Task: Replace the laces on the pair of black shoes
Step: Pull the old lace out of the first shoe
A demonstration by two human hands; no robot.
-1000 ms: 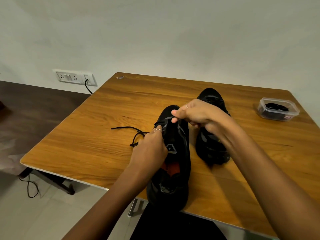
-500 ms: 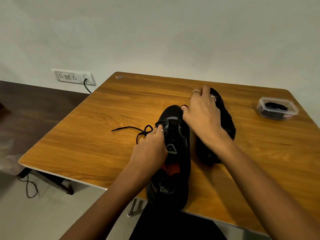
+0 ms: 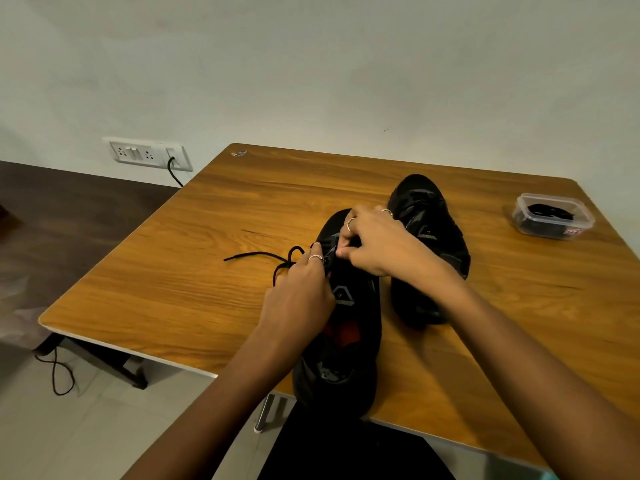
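Here both hands, left hand [image 3: 298,292] and right hand [image 3: 377,244], pinch-grip the near shoe's [image 3: 346,341] lace [image 3: 263,258].

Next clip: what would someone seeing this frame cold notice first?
Both hands meet over the near shoe at the table's front edge: the left hand and right hand pinch at its lace area. A loose black lace trails left of that shoe. The second shoe stands just right, and a clear box holding something dark sits at the far right.
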